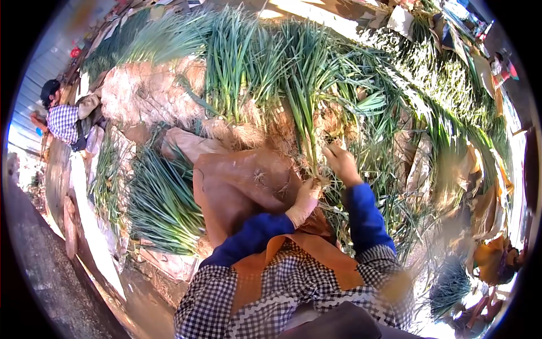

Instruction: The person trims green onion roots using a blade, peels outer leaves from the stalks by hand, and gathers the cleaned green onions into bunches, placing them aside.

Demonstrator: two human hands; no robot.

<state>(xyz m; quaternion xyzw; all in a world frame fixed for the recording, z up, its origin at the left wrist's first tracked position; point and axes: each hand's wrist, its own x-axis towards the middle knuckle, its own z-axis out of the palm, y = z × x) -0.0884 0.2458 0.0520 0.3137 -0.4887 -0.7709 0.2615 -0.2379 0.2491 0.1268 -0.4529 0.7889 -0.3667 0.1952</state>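
My left hand (305, 202), in a pale glove, closes around the root end of a bunch of leek-like greens (305, 118). The long flat leaves point away from me, over a row of similar plants. Beside the pale stems is my right hand (342, 164), its fingers curled and pressed together. Whatever lies between those fingers is too small or hidden to make out. A brown apron (243, 175) with bits of root on it covers my lap, just left of the held bunch.
Bundled greens with bushy roots (155, 93) lie across the far left. Another pile of greens (164, 198) rests left of my knee. Loose leaves (389, 169) are scattered to my right. A person in a checked shirt (63, 123) is at the far left; another (497, 260) is at the lower right.
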